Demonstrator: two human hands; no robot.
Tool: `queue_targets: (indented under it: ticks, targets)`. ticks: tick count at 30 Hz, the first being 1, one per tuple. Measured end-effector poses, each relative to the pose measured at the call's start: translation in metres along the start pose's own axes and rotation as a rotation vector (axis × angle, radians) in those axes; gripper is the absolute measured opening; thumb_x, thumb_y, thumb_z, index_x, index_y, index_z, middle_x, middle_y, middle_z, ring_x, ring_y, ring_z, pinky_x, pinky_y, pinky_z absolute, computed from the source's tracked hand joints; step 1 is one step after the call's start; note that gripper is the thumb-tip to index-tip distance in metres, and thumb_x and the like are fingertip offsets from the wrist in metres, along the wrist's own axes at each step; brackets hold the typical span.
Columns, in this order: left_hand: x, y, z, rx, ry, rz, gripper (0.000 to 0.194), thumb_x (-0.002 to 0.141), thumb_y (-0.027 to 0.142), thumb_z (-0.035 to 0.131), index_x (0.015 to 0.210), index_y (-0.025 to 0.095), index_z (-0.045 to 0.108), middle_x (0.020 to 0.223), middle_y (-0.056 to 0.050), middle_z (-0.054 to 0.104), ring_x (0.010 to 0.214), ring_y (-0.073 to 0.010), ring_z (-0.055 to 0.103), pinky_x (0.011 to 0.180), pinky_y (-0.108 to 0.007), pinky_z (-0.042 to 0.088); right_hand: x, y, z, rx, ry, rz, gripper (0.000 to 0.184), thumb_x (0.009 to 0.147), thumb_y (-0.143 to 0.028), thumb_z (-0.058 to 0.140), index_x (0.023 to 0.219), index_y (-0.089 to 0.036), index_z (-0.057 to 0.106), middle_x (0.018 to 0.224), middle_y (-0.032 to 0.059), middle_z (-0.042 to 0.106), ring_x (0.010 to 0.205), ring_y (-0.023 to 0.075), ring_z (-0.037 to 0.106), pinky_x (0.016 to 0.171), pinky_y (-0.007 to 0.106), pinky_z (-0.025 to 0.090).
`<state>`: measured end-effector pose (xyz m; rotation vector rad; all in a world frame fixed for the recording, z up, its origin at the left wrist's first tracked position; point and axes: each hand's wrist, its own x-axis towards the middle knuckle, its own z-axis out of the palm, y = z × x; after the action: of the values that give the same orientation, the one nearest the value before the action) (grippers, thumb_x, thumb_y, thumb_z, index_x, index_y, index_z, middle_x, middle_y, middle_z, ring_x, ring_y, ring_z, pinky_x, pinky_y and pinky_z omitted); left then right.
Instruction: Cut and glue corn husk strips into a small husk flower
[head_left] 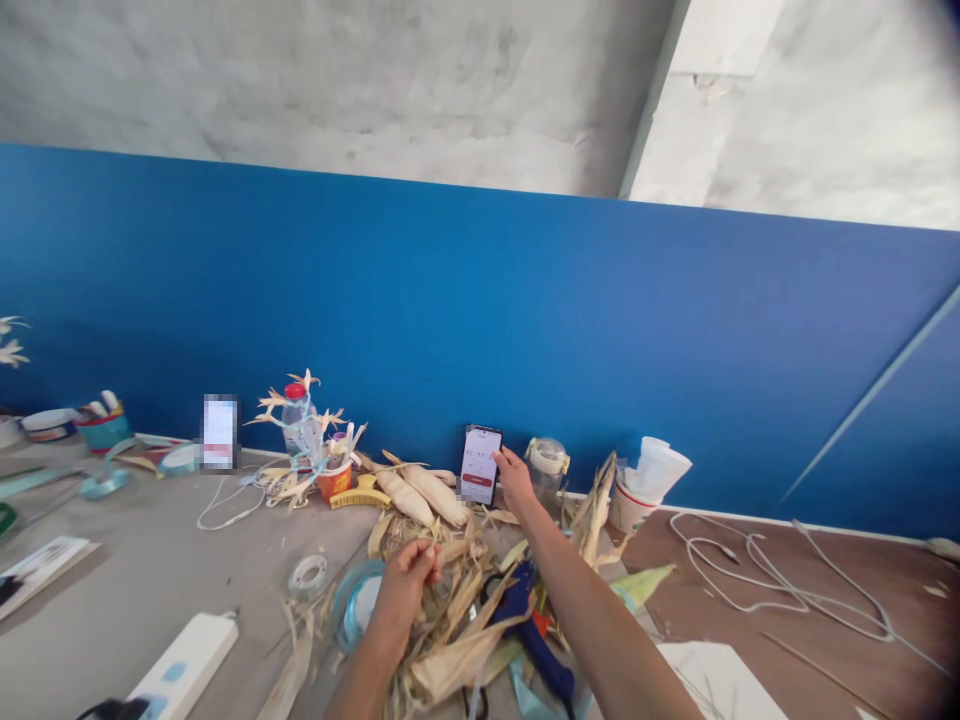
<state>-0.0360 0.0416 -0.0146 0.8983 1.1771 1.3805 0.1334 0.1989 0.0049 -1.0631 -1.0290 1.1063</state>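
My right hand (514, 477) reaches far forward, and its fingers touch the side of a phone (480, 464) that leans upright against the blue wall with its screen lit. Closer in, my left hand (409, 572) is closed in a pinch on a strip of dried corn husk, above a heap of husks (450, 620) in front of me. Under my right forearm a blue glue gun (529, 630) lies among the husks. Whole husked cobs (424, 492) lie just left of the phone.
A clear jar (547, 467) and stacked paper cups (649, 480) stand right of the phone. White cables (780, 580) trail over the brown table at right. A tape roll (308, 574), a power strip (184, 665), a bottle with husk flowers (298, 420) and a second phone (220, 432) are at left.
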Motion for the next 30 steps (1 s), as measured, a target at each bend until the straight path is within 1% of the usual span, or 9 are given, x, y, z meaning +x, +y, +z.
queue_targets:
  ticks: [9, 13, 16, 18, 21, 22, 25, 27, 30]
  targets:
    - [-0.001, 0.002, -0.001, 0.027, 0.012, 0.015, 0.037, 0.056, 0.05, 0.07, 0.066, 0.015, 0.063, 0.054, 0.003, 0.053, 0.053, -0.0132, 0.05, 0.058, -0.028, 0.043, 0.01, 0.001, -0.003, -0.103, 0.088, 0.078, 0.042, 0.059, -0.047, 0.063, 0.084, -0.014, 0.063, 0.08, 0.0087, 0.07, 0.071, 0.0203, 0.062, 0.055, 0.025, 0.041]
    - [0.003, -0.003, -0.003, 0.062, 0.023, 0.027, 0.037, 0.057, 0.05, 0.066, 0.068, 0.015, 0.063, 0.058, 0.001, 0.055, 0.056, -0.0151, 0.051, 0.061, -0.031, 0.044, -0.006, -0.003, -0.005, -0.194, 0.12, 0.044, 0.044, 0.067, -0.047, 0.058, 0.097, -0.014, 0.061, 0.095, 0.0112, 0.068, 0.089, 0.0245, 0.061, 0.066, 0.029, 0.045]
    - [0.006, -0.005, -0.005, 0.19, 0.02, 0.078, 0.033, 0.06, 0.048, 0.061, 0.064, 0.016, 0.062, 0.06, -0.002, 0.058, 0.06, -0.0181, 0.052, 0.064, -0.033, 0.044, -0.029, -0.01, -0.01, -0.286, 0.09, -0.008, 0.044, 0.07, -0.042, 0.056, 0.104, -0.015, 0.06, 0.102, 0.011, 0.065, 0.099, 0.0251, 0.057, 0.076, 0.031, 0.044]
    - [0.006, -0.005, -0.005, 0.307, 0.03, 0.113, 0.029, 0.062, 0.045, 0.058, 0.063, 0.017, 0.062, 0.061, -0.002, 0.059, 0.062, -0.0199, 0.053, 0.066, -0.034, 0.043, -0.049, -0.016, -0.014, -0.334, -0.013, -0.04, 0.037, 0.071, -0.036, 0.056, 0.101, -0.016, 0.063, 0.096, 0.0082, 0.067, 0.093, 0.0234, 0.058, 0.078, 0.031, 0.044]
    - [0.005, -0.003, -0.005, 0.414, 0.04, 0.154, 0.026, 0.066, 0.042, 0.054, 0.067, 0.017, 0.063, 0.064, -0.003, 0.062, 0.066, -0.0216, 0.054, 0.067, -0.034, 0.042, -0.086, -0.024, -0.02, -0.412, -0.285, -0.042, 0.018, 0.067, -0.027, 0.06, 0.079, -0.017, 0.069, 0.073, 0.0025, 0.067, 0.072, 0.0201, 0.06, 0.071, 0.031, 0.046]
    - [0.004, -0.003, -0.004, 0.438, 0.027, 0.164, 0.026, 0.067, 0.042, 0.053, 0.068, 0.018, 0.062, 0.065, -0.003, 0.062, 0.066, -0.0216, 0.054, 0.067, -0.034, 0.042, -0.098, -0.026, -0.022, -0.525, -0.482, -0.096, 0.018, 0.071, -0.023, 0.056, 0.082, -0.018, 0.07, 0.075, 0.0023, 0.067, 0.074, 0.0193, 0.06, 0.073, 0.031, 0.045]
    - [0.004, -0.007, -0.004, 0.508, -0.029, 0.2, 0.023, 0.07, 0.04, 0.051, 0.07, 0.019, 0.061, 0.064, -0.002, 0.061, 0.065, -0.0206, 0.053, 0.065, -0.033, 0.042, -0.127, -0.031, -0.024, -0.818, -0.753, -0.368, 0.032, 0.07, -0.009, 0.051, 0.092, -0.022, 0.07, 0.095, 0.0044, 0.067, 0.095, 0.0205, 0.056, 0.089, 0.033, 0.04]
    - [0.004, -0.01, -0.004, 0.553, -0.046, 0.227, 0.02, 0.072, 0.036, 0.049, 0.07, 0.019, 0.059, 0.066, -0.002, 0.06, 0.066, -0.0199, 0.053, 0.066, -0.032, 0.042, -0.139, -0.032, -0.022, -0.977, -0.818, -0.5, 0.034, 0.07, -0.007, 0.052, 0.096, -0.023, 0.069, 0.106, 0.0066, 0.062, 0.106, 0.0226, 0.049, 0.093, 0.035, 0.036]
    - [0.003, -0.011, -0.003, 0.618, -0.056, 0.245, 0.016, 0.072, 0.032, 0.047, 0.07, 0.02, 0.057, 0.067, -0.002, 0.059, 0.067, -0.0192, 0.053, 0.067, -0.031, 0.041, -0.144, -0.032, -0.019, -1.137, -0.782, -0.585, 0.022, 0.075, -0.011, 0.054, 0.087, -0.02, 0.069, 0.104, 0.0078, 0.06, 0.109, 0.0247, 0.043, 0.094, 0.037, 0.034]
